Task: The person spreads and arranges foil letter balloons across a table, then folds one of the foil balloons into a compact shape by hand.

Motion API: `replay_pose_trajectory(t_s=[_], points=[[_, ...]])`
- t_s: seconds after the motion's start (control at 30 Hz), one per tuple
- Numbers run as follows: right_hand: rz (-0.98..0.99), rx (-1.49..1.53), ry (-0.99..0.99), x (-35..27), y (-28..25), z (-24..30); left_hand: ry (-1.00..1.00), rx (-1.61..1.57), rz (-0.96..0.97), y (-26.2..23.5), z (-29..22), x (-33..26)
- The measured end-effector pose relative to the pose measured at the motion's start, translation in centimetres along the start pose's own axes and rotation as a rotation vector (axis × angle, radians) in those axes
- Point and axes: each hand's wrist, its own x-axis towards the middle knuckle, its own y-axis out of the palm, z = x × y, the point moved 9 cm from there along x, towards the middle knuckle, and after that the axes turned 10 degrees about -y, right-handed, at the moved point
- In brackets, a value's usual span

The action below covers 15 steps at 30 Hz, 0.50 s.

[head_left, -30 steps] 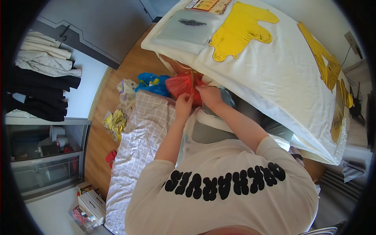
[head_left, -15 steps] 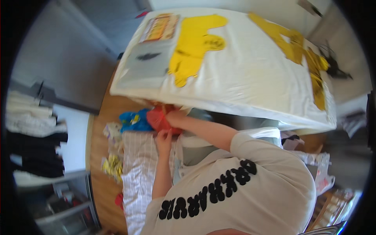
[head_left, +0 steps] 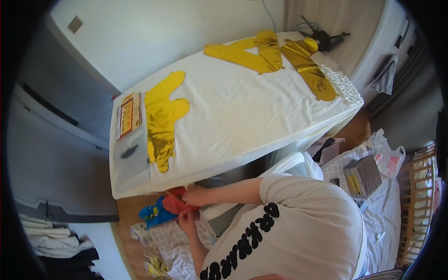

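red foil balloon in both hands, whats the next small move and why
Probably lift the red foil balloon out from under the edge of the white-covered table and spread it flat. Both the left hand and the right hand have a grip on it, it looks crumpled, and it sits bunched against the blue foil piece.

Glossy gold foil balloons (head_left: 163, 116) lie on a matt white cloth sheet (head_left: 242, 116). The red balloon (head_left: 175, 201) is shiny foil; the floor (head_left: 128, 214) is smooth wood.
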Motion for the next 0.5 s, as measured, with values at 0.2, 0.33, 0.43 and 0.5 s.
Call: replay_pose_trajectory(t_s=[0.2,0.33,0.43,0.5], points=[[0.058,0.778,-0.065,-14.7,-15.6,1.5,0.27,0.089,-0.244,-0.3,-7.6,-2.5],[-0.145,0.499,-0.176,-24.8,-31.4,0.4,0.517,-0.068,-0.407,1.5,-20.0,-5.6],[-0.427,0.007,0.197,-30.0,-41.7,-8.8,1.099,-0.075,-0.296,6.1,-30.8,-9.3],[-0.519,-0.283,0.297,-32.9,-46.4,-16.5,1.253,-0.015,-0.066,12.8,-36.9,-9.4]])
